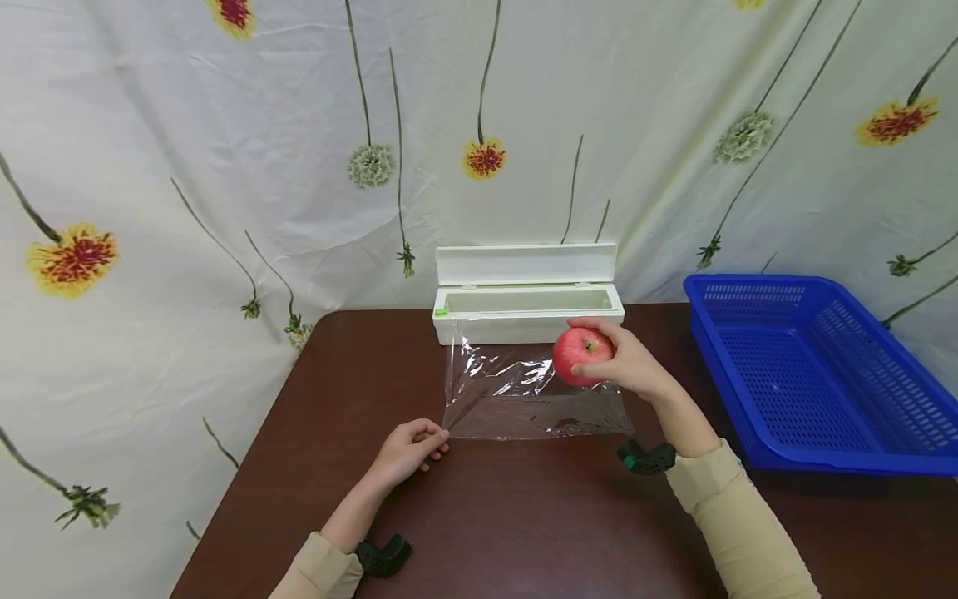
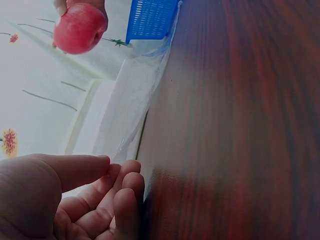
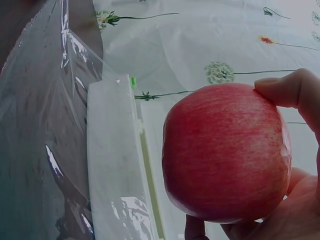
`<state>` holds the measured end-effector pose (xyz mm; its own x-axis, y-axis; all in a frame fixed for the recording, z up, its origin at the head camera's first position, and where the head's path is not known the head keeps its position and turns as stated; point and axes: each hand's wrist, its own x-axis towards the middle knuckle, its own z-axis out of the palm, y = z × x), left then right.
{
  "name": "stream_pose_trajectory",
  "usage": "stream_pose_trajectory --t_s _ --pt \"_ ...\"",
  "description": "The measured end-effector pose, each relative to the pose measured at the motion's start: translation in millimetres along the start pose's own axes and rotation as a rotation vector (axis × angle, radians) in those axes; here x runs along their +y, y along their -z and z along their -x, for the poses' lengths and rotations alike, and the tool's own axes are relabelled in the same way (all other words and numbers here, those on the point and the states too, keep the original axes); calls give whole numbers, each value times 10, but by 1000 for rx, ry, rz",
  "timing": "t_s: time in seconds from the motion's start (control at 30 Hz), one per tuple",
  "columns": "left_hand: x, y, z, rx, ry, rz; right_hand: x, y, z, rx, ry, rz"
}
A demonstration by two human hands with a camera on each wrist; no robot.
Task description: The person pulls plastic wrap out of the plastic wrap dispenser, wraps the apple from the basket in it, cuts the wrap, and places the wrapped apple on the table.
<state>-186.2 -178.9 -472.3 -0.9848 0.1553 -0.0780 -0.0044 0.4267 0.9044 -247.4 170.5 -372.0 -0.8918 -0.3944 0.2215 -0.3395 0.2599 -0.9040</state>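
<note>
A red apple (image 1: 575,353) is gripped in my right hand (image 1: 632,363), held above a sheet of clear plastic wrap (image 1: 516,408). In the right wrist view the apple (image 3: 227,152) fills much of the picture, with thumb and fingers around it. My left hand (image 1: 407,452) pinches the near left corner of the wrap between thumb and index finger. From the left wrist view, the wrap (image 2: 150,90) stretches away from those fingertips. At the back, the wrap comes out of a white dispenser box (image 1: 527,327) whose lid (image 1: 526,265) stands open.
A blue plastic basket (image 1: 797,353) stands on the right of the brown table (image 1: 359,366). Behind the table hangs a white cloth (image 1: 299,125) with a flower print. Each wrist wears a dark camera mount.
</note>
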Motion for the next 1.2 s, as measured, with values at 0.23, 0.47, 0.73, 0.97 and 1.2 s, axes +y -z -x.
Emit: stream_pose_trajectory --t_s 0.23,0.47,0.73,0.97,1.2 --pt "-9 0 -2 0 -9 5 50 -140 -34 -24 20 -34" --pt "-8 -4 -4 -3 -10 0 122 -281 -67 -29 3 -35" --pt "-20 -5 -8 0 -10 1 -69 -459 4 -42 -44 -12" --pt "-22 -2 -2 1 -15 1 249 -608 -44 -22 -43 -12" --pt "-12 2 7 -8 -20 10 436 -701 -61 6 -51 -21"
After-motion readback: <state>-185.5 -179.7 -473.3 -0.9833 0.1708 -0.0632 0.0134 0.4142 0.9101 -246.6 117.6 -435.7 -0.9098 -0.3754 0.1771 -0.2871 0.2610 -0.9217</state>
